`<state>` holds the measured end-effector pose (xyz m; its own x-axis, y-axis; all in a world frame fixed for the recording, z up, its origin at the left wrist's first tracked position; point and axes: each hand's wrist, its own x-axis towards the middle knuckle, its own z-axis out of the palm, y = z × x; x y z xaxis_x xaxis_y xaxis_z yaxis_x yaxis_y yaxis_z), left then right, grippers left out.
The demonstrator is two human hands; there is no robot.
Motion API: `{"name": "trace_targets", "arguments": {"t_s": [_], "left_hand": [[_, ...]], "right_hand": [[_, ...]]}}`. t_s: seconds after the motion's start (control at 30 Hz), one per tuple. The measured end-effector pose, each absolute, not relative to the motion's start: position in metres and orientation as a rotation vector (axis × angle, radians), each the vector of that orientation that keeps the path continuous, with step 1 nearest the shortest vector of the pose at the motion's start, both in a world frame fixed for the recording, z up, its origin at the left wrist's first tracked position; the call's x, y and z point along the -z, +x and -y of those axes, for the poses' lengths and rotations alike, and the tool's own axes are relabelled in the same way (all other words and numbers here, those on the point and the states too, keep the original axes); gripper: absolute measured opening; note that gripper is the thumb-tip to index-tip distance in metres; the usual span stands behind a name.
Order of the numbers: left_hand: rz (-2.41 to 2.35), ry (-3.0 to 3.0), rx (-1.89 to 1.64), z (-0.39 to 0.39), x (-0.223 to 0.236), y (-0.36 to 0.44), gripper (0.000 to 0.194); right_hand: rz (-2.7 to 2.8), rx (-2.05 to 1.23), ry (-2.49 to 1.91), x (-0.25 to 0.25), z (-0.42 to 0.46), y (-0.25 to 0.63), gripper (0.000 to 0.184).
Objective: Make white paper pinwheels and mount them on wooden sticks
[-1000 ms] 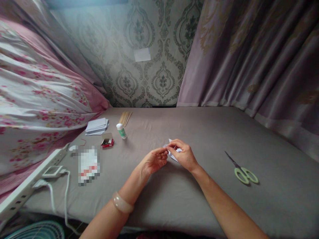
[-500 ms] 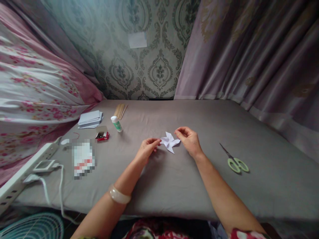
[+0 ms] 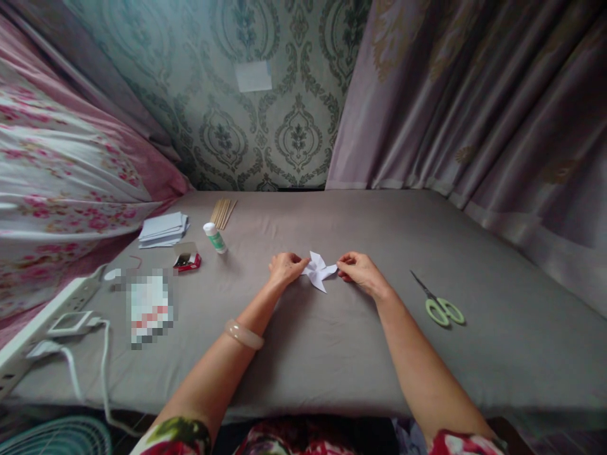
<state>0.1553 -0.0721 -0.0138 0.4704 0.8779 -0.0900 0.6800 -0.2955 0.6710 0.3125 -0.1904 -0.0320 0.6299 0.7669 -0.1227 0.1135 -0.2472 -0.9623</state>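
A white paper pinwheel [image 3: 318,273] with several folded blades is held just above the grey cloth, between my two hands. My left hand [image 3: 287,268] pinches its left blade between thumb and fingers. At the other side, my right hand [image 3: 359,272] has its fingertips closed on the tip of the right blade. One blade points up and away, another points down toward me. Green-handled scissors [image 3: 441,306] lie on the cloth to the right of my right arm, blades pointing away from me.
Left of my hands stand a white-capped glue bottle [image 3: 215,239] and an open red box [image 3: 188,260] of small dark items. Wooden sticks [image 3: 222,213] and a stack of paper [image 3: 164,229] lie behind. A power strip [image 3: 47,328] with white cables runs along the left edge.
My right hand has come down from the upper blade to the right blade's tip. My left hand has shifted its grip on the left blade, its back now turned up more.
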Motion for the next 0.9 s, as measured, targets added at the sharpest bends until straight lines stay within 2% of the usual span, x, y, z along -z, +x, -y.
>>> {"name": "trace_targets", "arguments": {"t_s": [0.27, 0.6, 0.77, 0.9], "left_hand": [[-1.230, 2.070, -0.470, 0.075, 0.024, 0.157, 0.017], [-0.931, 1.394, -0.616, 0.085, 0.019, 0.148, 0.025], [-0.808, 1.115, -0.521, 0.090, 0.008, 0.144, 0.032], [-0.739, 1.023, -0.445, 0.096, 0.001, 0.142, 0.030]], "right_hand": [[0.831, -0.615, -1.785, 0.030, 0.185, 0.300, 0.007], [0.894, -0.326, -1.652, 0.030, 0.180, 0.300, 0.020], [0.944, -0.242, -1.510, 0.022, 0.182, 0.294, 0.019], [0.985, -0.218, -1.472, 0.018, 0.184, 0.289, 0.017]]}}
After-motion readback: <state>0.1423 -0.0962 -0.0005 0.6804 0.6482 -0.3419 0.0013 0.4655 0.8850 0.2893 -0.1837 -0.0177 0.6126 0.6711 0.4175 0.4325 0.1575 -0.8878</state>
